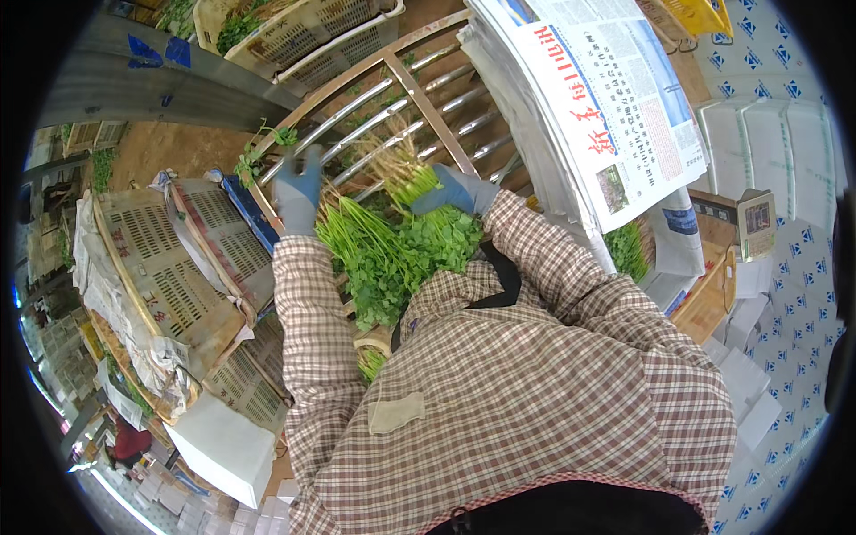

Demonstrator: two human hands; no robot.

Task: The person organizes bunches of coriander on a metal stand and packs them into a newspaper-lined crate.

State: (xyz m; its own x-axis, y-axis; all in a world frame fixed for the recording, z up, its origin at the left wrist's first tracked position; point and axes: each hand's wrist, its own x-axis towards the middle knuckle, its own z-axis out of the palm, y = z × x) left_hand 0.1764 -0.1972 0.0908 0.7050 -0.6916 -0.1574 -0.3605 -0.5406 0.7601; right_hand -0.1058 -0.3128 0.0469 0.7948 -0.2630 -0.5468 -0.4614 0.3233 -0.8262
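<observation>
My right hand [446, 191], in a blue-grey glove, closes round a bunch of leafy greens [408, 183] with pale stems. Its tan roots point away from me, over a metal-barred rack [392, 58]. More loose greens [383, 259] lie right below, their leaves toward my body. At the rack's left edge my left hand [300, 189], gloved the same way, is raised with thumb and fingers apart and seems to hold nothing; its fingertips are slightly blurred. Just left of it a leafy sprig [254, 159] hangs at the rack's edge.
A thick stack of newspapers [615, 116] sits on the rack's right side. Slotted plastic crates [160, 267] stand at the left, near a white foam box [223, 450]. Further crates [308, 40] with greens are at the far side. A small carton [756, 225] is at the right.
</observation>
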